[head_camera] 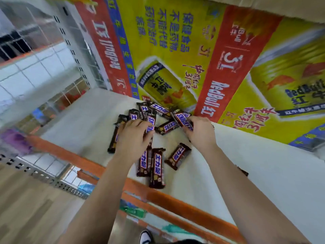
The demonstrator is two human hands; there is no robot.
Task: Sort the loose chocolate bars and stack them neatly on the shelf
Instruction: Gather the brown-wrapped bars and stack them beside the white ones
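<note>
Several brown Snickers chocolate bars lie scattered on a white shelf [263,166]. A loose heap of bars [154,110] sits at the back against a yellow box. My left hand [131,138] lies over bars at the heap's left side, fingers curled onto one bar [150,123]. My right hand [200,131] grips the end of another bar [182,118]. Two bars [154,166] lie side by side near the shelf's front edge, and one bar [178,155] lies tilted to their right. A long bar [115,136] lies left of my left hand.
Large yellow and red Red Bull cartons [228,59] stand along the back of the shelf. An orange rail [158,192] edges the shelf front. A perforated metal upright [73,46] rises at the left. Lower shelves and a wooden floor [26,208] show below.
</note>
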